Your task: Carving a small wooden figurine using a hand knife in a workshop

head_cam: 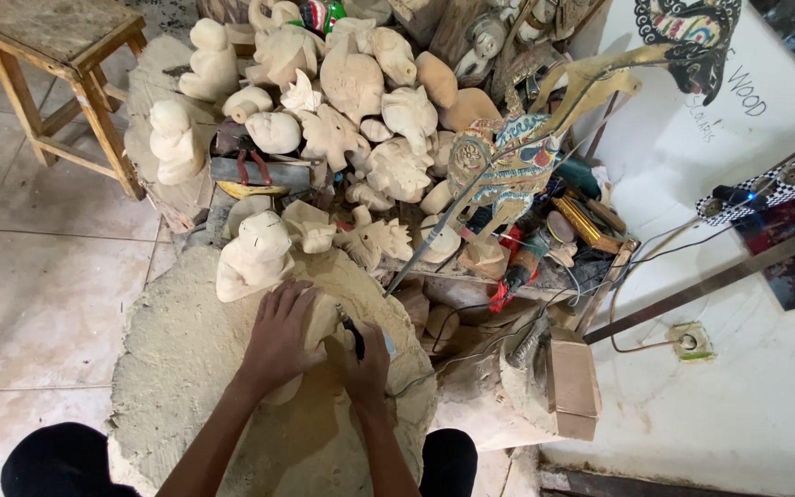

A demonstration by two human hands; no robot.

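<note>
Gripping one carving (319,322), left hand (280,336) (right hand (365,364): one tool (353,336))

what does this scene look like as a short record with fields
left hand: left hand pressed on a pale wood carving
right hand: right hand grips a dark corded tool at the carving
surface: dust-covered work block
nearby: unpainted carved figure, pile of carvings, painted puppet, wooden stool

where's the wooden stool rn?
The wooden stool stands in the head view's top-left corner on the tiled floor, just left of the pile of unpainted carvings and well beyond the left hand.
</note>
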